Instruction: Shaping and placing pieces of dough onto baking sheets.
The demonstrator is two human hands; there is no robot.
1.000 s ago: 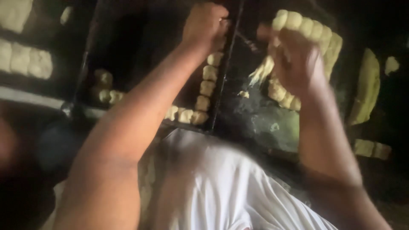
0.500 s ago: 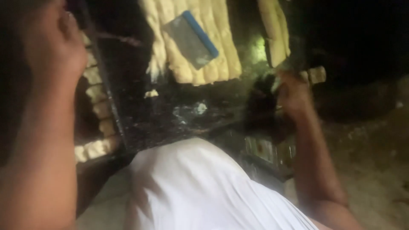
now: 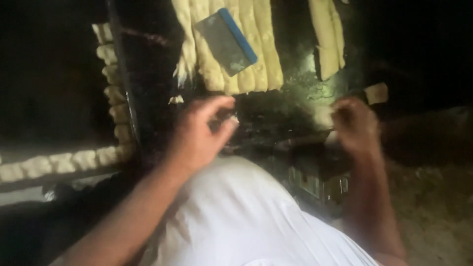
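My left hand (image 3: 199,135) hovers over the dark, shiny work surface (image 3: 276,106), fingers curved and apart, with a tiny pale crumb by its fingertips. My right hand (image 3: 355,124) is blurred at the right edge of the surface, its fingers curled next to a pale lump of dough (image 3: 322,117); whether it grips the lump I cannot tell. Beyond both hands lie long pale dough strips (image 3: 219,59) side by side. A flat scraper with a blue handle (image 3: 226,42) rests on top of them.
A dark tray (image 3: 123,98) stands at the left, with small dough pieces (image 3: 111,69) lined along its edges. More dough strips (image 3: 327,37) lie at the upper right, and a small pale block (image 3: 377,92) beside my right hand. My white shirt (image 3: 236,216) fills the foreground.
My left hand has swung from the tray at the left to the middle of the dark surface. My right hand has come down and inward. The view has shifted slightly.
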